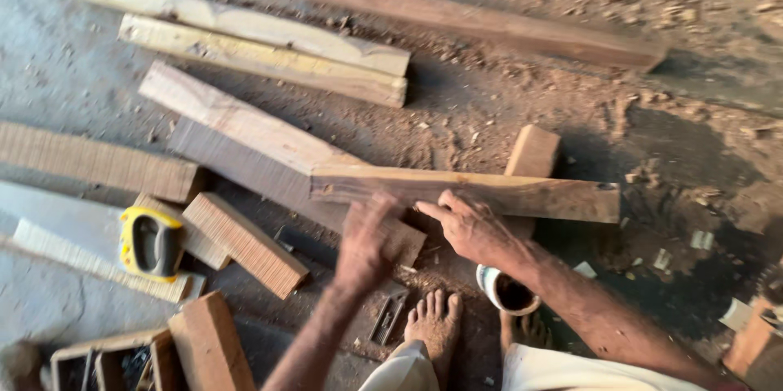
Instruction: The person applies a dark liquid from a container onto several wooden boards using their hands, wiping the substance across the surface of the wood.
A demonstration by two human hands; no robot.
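Note:
A brown wooden plank (489, 193) lies across a small wood block (533, 151) on the dusty floor. My left hand (364, 244) rests on the plank's left end, fingers bent over its near edge. My right hand (471, 226) touches the plank's near edge just right of it, thumb pointing left. Neither hand lifts the plank. Under the plank's left end runs a long pale board (245, 126). My bare feet (435, 322) show below the hands.
Two pale beams (261, 57) and a darker beam (481, 22) lie at the back. A hand saw with a yellow handle (151, 244) rests at left among short ridged blocks (245, 244). A small cup (507, 291) stands by my foot. Sawdust covers the floor.

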